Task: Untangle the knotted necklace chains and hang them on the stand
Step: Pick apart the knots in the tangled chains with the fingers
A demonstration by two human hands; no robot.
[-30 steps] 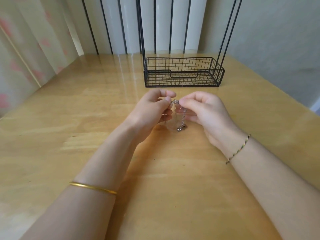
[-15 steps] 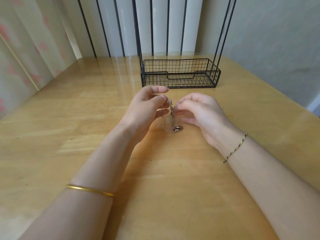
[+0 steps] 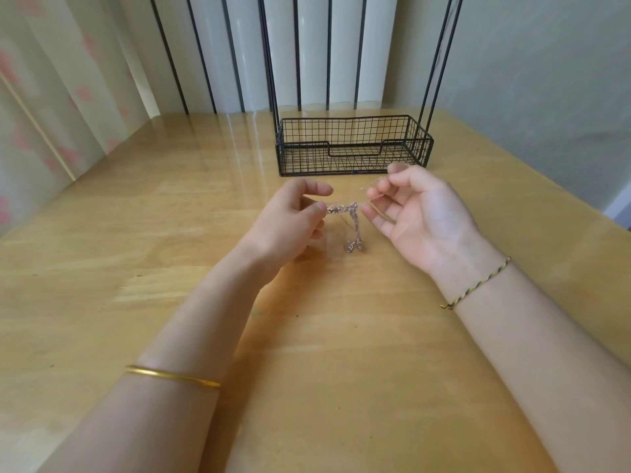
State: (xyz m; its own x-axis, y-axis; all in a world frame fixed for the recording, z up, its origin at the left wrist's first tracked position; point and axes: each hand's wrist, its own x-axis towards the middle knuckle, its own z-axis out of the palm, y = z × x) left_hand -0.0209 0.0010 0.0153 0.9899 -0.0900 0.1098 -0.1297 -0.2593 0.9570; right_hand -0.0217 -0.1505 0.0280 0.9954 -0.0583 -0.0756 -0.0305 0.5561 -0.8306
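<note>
Both hands are raised just in front of the stand (image 3: pixel 304 158), above the table (image 3: pixel 170 233). The left hand (image 3: pixel 290 220), its back to the camera, pinches one end of the necklace chains (image 3: pixel 343 209) between thumb and forefinger. The right hand (image 3: pixel 423 220), palm turned up and fingers loosely fanned, pinches a thin strand at the other side. The twisted knot stretches between the hands, and a tail with small pendants hangs from it toward the table.
</note>
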